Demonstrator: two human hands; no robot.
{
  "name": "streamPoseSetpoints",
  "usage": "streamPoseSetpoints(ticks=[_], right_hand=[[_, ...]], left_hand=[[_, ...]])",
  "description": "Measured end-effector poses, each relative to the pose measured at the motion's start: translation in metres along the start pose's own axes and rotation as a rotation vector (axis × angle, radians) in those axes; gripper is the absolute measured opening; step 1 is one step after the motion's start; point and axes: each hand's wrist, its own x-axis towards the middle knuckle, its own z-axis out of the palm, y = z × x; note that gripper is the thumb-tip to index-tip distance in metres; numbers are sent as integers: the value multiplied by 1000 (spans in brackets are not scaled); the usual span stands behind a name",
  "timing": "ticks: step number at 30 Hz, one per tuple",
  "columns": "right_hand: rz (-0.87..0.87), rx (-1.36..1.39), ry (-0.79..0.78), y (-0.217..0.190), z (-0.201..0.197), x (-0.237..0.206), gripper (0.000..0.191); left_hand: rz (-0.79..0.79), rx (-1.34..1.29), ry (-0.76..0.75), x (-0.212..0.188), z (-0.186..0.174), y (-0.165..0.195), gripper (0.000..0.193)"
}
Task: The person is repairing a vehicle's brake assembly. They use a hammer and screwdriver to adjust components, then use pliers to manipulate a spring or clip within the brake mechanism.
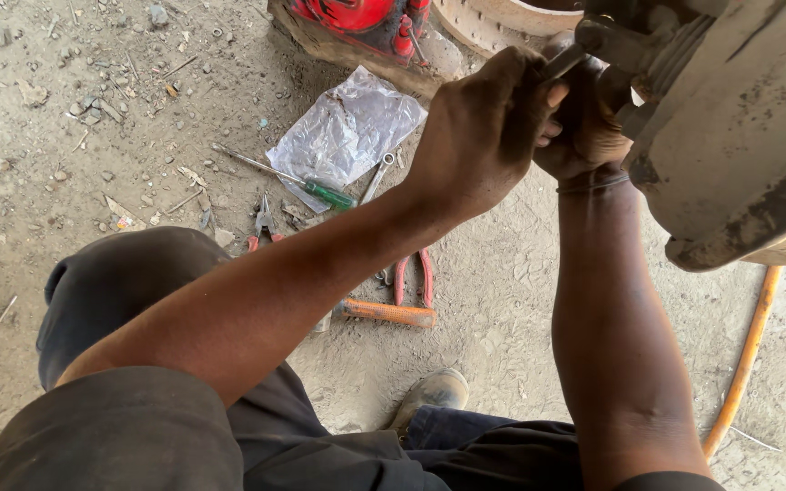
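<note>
Person seated on dusty concrete floor (93,136), both arms raised to a grimy grey metal vehicle assembly (739,155) at upper right. Left hand (484,127): fingers curled fully closed around a slim dark metal tool shaft (564,62), whose tip meets the assembly. Right hand (584,127) sits just behind the left, pressed against the assembly's underside; how far its fingers are closed, and on what, cannot be told, as the left hand covers them. On the floor below the arms: crumpled clear plastic sheet (347,132), green-handled screwdriver (293,177) lying across its lower edge, small silver open-ended spanner (377,177) beside it, red-handled pliers (414,277), orange-handled tool (388,314). Orange hose (743,364) runs along the floor at right. Red jack (366,23) at top edge.
</note>
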Motion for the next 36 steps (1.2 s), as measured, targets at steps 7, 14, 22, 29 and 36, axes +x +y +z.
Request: streamPoseSetpoints(ticks=[7, 14, 22, 29, 36], right_hand=[[-29, 37, 135, 28, -34, -1, 69], [-175, 35, 143, 40, -54, 7, 57], [-217, -1, -80, 32, -30, 19, 39], [-189, -55, 8, 19, -16, 22, 42], [-154, -88, 111, 19, -6, 13, 46]], left_hand=[[-24, 98, -18, 3, -5, 0, 22], [-23, 184, -109, 11, -5, -2, 22], [-55, 247, -94, 12, 10, -2, 32], [-115, 265, -39, 28, 11, 7, 28], [-253, 314, -161, 32, 5, 31, 23]])
